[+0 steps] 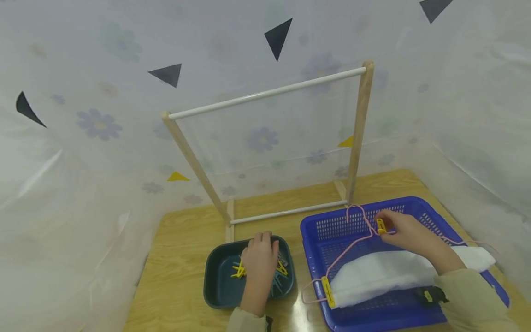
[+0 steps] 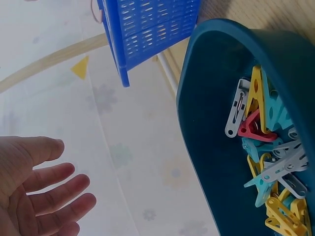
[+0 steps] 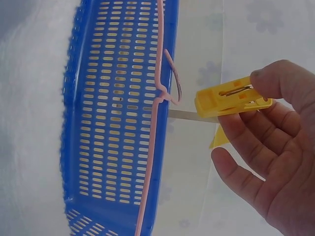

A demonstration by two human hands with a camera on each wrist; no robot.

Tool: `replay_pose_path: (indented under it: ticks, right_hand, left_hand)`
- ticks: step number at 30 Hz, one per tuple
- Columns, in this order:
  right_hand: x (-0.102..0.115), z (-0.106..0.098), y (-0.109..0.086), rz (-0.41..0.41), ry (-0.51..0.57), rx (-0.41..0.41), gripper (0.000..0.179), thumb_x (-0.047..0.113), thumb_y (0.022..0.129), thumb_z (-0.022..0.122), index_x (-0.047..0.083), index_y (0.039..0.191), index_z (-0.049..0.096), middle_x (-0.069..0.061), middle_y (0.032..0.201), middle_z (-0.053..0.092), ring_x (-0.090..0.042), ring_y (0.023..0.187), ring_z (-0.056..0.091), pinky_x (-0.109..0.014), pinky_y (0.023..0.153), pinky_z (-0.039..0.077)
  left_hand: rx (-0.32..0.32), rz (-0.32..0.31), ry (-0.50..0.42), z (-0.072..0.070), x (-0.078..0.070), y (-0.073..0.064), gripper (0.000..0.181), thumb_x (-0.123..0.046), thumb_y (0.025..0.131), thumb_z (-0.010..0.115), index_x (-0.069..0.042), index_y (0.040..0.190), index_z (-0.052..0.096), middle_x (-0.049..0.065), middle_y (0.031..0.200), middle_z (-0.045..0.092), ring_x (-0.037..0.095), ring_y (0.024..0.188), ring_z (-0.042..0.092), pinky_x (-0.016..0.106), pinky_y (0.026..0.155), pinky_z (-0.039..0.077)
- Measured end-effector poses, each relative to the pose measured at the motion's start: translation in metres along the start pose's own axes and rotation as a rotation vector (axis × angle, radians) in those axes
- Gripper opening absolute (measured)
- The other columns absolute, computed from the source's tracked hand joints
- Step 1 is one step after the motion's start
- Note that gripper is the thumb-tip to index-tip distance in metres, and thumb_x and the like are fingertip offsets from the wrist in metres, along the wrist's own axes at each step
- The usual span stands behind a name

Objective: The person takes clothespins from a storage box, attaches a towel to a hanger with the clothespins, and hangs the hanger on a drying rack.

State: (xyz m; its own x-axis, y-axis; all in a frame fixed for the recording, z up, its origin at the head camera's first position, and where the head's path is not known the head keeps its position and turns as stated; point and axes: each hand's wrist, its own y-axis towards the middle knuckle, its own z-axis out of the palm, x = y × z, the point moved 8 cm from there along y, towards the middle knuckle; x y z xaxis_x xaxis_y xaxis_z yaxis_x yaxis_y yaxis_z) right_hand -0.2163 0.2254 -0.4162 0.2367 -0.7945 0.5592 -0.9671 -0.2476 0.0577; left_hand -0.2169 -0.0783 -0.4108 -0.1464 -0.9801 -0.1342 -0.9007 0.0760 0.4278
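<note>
My right hand (image 1: 410, 236) pinches a yellow clothespin (image 3: 216, 101) between thumb and fingers, above the blue basket (image 1: 309, 237). A pink hanger (image 1: 345, 252) rests over the basket, its hook toward the back. White cloth (image 1: 383, 272) lies along the hanger's lower part. Another yellow clothespin (image 1: 327, 291) sits at the left end of the cloth and hanger. My left hand (image 1: 260, 260) is over the dark green tub (image 1: 217, 276), its fingers loosely extended with nothing in them. Yellow, teal, grey and red clothespins (image 2: 256, 103) lie inside the tub.
Behind the tub and basket stands a wooden rack with a white top bar (image 1: 269, 93) and a lower bar (image 1: 286, 213). The wooden table (image 1: 166, 272) meets a flower-patterned sheet (image 1: 99, 152) at the back. Dark triangles (image 1: 279, 39) hang on it.
</note>
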Motion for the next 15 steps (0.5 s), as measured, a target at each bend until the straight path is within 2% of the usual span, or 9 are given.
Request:
replay_pose_path:
  ticks: [8, 15]
  right_hand:
    - [-0.001, 0.002, -0.002, 0.003, 0.003, 0.000, 0.041, 0.005, 0.072, 0.068, -0.009, 0.107, 0.052, -0.009, 0.088, 0.059, -0.027, 0.080, 0.056, -0.043, 0.068, 0.048]
    - [-0.005, 0.002, -0.003, 0.018, 0.001, -0.002, 0.040, 0.005, 0.072, 0.068, -0.008, 0.106, 0.052, -0.012, 0.090, 0.059, -0.029, 0.081, 0.056, -0.044, 0.069, 0.048]
  left_hand:
    - [0.027, 0.014, 0.009, 0.002, -0.007, 0.001, 0.027, -0.032, 0.077, 0.069, -0.012, 0.095, 0.065, 0.004, 0.089, 0.064, 0.020, 0.073, 0.061, 0.033, 0.053, 0.047]
    - [0.001, 0.032, 0.008, -0.003, -0.013, 0.002, 0.026, -0.032, 0.076, 0.070, -0.013, 0.093, 0.066, 0.002, 0.088, 0.064, 0.018, 0.071, 0.061, 0.032, 0.052, 0.047]
